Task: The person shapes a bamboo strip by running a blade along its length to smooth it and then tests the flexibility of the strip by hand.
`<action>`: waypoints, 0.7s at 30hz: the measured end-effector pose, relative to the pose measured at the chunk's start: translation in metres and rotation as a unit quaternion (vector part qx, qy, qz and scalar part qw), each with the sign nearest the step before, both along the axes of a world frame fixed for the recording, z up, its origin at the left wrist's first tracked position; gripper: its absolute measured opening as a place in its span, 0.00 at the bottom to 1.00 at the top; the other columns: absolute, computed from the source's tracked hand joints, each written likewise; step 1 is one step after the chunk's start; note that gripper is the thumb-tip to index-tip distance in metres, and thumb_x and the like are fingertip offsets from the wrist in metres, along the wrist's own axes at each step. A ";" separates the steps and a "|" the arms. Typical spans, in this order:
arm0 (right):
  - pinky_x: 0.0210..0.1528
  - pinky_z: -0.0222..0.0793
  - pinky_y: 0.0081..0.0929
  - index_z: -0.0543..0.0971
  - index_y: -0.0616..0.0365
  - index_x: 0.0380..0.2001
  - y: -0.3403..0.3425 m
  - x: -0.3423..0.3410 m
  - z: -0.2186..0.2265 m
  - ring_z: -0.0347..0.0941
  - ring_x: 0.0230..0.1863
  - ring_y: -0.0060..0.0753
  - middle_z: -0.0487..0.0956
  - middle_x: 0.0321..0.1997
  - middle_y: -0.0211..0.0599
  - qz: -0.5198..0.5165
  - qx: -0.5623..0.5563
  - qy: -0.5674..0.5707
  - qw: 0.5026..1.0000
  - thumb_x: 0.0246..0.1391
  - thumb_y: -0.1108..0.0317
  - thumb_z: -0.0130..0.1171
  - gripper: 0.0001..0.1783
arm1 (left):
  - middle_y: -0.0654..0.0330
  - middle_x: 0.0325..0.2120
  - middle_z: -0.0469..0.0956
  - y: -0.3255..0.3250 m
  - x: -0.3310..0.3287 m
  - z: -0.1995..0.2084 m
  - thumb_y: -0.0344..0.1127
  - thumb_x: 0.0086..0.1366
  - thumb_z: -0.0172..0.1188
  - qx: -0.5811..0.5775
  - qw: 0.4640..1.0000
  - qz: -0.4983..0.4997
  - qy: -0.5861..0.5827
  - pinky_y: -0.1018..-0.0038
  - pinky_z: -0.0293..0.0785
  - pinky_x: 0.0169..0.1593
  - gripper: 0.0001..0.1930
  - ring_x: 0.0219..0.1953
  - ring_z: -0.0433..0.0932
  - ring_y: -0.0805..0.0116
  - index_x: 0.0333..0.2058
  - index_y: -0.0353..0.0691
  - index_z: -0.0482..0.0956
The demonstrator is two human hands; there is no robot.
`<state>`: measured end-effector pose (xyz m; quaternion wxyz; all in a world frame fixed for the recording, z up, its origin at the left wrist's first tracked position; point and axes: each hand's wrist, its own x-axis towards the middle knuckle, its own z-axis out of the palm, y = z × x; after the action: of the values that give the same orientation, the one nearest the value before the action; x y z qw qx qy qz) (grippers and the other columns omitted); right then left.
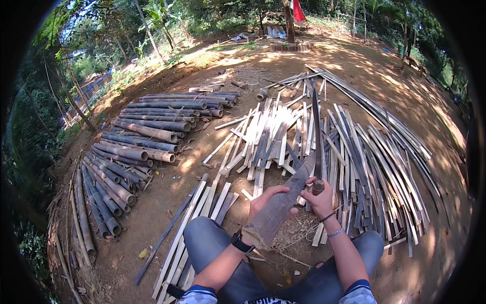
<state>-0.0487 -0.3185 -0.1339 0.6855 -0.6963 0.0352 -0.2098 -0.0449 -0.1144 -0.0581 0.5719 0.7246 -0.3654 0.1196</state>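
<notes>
My left hand (267,200) is closed around a wide, grey-brown piece of bamboo (273,218), which slants from over my lap up and away to the right. The bamboo's pale cut end faces me. In my right hand (322,199) is the handle of a machete, closed in my fingers just right of the bamboo. Its long dark blade (317,126) points away from me, nearly straight ahead, beside the bamboo's far end. Whether blade and bamboo touch, I cannot tell. Pale shavings (298,230) lie on the ground below my hands.
Split bamboo strips (273,131) lie heaped ahead, with more strips (390,172) fanned out at right. Several strips (190,238) rest beside my left knee. Whole bamboo poles (147,131) are laid in rows at left. Farther back stand a tree trunk (289,25) and a red cloth (297,11).
</notes>
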 end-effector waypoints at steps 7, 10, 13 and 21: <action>0.21 0.57 0.14 0.74 0.58 0.36 -0.008 0.000 -0.010 0.63 0.19 0.09 0.69 0.17 0.18 0.021 0.004 0.005 1.000 0.37 0.71 0.74 0.22 | 0.57 0.52 0.69 0.029 -0.007 0.003 0.40 0.44 0.76 0.023 0.960 -0.217 0.176 0.72 0.67 0.54 0.45 0.53 0.70 0.71 0.59 0.41 0.62; 0.21 0.56 0.14 0.74 0.58 0.35 0.000 -0.002 -0.005 0.62 0.19 0.09 0.68 0.16 0.17 0.030 0.030 0.040 0.998 0.37 0.69 0.75 0.22 | 0.56 0.58 0.62 0.048 -0.001 -0.016 0.56 0.46 0.70 -0.087 0.884 -0.356 0.291 0.70 0.60 0.60 0.51 0.59 0.63 0.69 0.63 0.39 0.55; 0.21 0.55 0.14 0.73 0.58 0.34 0.002 0.001 -0.016 0.61 0.18 0.09 0.67 0.15 0.17 0.026 -0.018 0.029 0.999 0.37 0.67 0.76 0.22 | 0.54 0.58 0.61 0.057 -0.010 -0.035 0.70 0.49 0.58 -0.183 0.834 -0.376 0.358 0.70 0.57 0.61 0.54 0.59 0.62 0.66 0.64 0.34 0.53; 0.20 0.54 0.11 0.73 0.60 0.34 0.055 -0.055 -0.005 0.62 0.18 0.08 0.68 0.15 0.18 0.029 -0.081 0.033 0.996 0.37 0.64 0.76 0.24 | 0.54 0.47 0.67 0.060 -0.027 -0.061 0.57 0.60 0.52 -0.197 0.868 -0.211 0.403 0.70 0.67 0.53 0.36 0.49 0.69 0.65 0.55 0.30 0.62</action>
<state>-0.1042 -0.2635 -0.1387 0.6310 -0.7570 0.0205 -0.1682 -0.0724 -0.0548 -0.1187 0.8118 0.4878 -0.2162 -0.2373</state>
